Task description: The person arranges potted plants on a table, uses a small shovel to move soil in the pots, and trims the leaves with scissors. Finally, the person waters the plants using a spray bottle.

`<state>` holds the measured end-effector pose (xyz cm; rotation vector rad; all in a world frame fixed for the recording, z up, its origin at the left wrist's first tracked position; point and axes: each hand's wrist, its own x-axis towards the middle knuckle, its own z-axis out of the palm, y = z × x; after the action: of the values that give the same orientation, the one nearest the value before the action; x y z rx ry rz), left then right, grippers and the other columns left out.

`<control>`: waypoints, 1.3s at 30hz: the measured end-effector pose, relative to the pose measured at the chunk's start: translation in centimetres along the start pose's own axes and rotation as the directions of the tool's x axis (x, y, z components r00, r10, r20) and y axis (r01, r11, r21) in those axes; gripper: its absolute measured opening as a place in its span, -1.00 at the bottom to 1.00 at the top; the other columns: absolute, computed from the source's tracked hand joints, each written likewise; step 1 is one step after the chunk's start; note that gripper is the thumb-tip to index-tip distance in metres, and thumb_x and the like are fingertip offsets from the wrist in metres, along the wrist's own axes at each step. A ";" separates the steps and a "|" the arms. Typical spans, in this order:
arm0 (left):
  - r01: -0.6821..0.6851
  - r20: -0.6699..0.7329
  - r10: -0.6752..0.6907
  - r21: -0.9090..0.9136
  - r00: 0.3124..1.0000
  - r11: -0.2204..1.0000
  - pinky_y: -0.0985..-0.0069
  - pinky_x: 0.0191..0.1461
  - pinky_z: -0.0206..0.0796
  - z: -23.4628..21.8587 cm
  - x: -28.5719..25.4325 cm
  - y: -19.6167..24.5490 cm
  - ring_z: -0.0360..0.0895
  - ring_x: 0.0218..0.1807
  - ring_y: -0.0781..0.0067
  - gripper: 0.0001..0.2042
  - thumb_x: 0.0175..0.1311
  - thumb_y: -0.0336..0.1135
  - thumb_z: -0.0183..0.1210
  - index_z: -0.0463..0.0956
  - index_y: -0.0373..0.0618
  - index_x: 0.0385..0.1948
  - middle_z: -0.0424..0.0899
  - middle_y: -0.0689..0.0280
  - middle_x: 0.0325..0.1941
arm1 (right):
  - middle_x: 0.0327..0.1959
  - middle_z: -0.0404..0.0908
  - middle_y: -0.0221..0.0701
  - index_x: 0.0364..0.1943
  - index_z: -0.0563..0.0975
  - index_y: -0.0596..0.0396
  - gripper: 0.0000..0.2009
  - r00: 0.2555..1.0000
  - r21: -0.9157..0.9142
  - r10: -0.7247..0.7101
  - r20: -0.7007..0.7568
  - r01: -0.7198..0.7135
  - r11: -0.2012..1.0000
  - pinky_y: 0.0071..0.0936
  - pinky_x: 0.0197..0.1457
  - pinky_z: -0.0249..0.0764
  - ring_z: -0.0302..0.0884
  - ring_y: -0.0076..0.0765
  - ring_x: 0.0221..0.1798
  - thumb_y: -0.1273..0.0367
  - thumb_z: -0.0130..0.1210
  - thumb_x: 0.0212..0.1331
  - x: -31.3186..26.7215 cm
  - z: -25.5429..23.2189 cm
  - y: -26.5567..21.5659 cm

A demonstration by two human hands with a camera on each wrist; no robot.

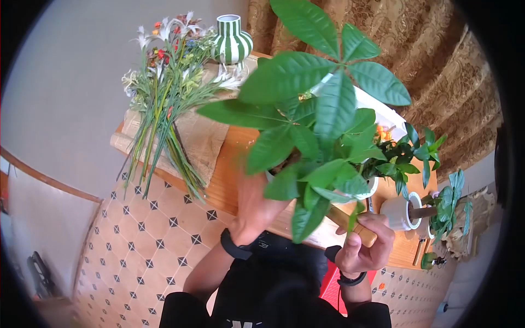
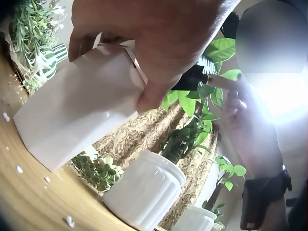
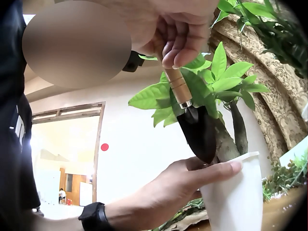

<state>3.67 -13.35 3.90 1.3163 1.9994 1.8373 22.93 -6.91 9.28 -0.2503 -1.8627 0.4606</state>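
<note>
My left hand (image 1: 256,203) grips the rim of a tall white plant pot (image 3: 234,199), its thumb along the outer edge. In the pot stands a leafy green plant (image 1: 336,101) with thick stems (image 3: 226,142); its leaves hide most of the pot in the head view. My right hand (image 1: 367,243) holds a small hand trowel (image 3: 198,132) by its wooden handle (image 1: 365,235). In the right wrist view the trowel's black blade points down, its tip at the pot rim beside the left fingers. White crumbs (image 2: 69,221) are scattered on the table near the pot's base.
Cut flowers with long stems (image 1: 164,109) lie on brown paper (image 1: 205,136) to the left, beside a green-and-white striped vase (image 1: 232,41). Other white pots (image 1: 399,213) with plants stand to the right. A patterned curtain (image 1: 437,82) hangs behind the wooden table (image 1: 232,164).
</note>
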 end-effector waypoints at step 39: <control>-0.098 -0.107 0.155 0.413 0.982 0.906 0.05 0.17 0.19 0.6 -0.8 -0.1 0.33 0.07 -0.13 -0.07 0.00 -0.12 0.43 0.11 -0.45 0.36 0.38 -0.06 0.07 | -0.27 0.63 -0.14 -0.14 0.51 0.34 -0.66 0.987 -0.223 -0.040 0.157 0.075 0.972 -0.33 -0.07 0.48 0.57 -0.19 -0.21 0.28 0.28 0.27 1.4 0.8 0.2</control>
<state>4.46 -13.43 3.36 1.4863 2.5320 1.6581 21.71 -6.37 10.15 -0.3213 -2.0688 0.2298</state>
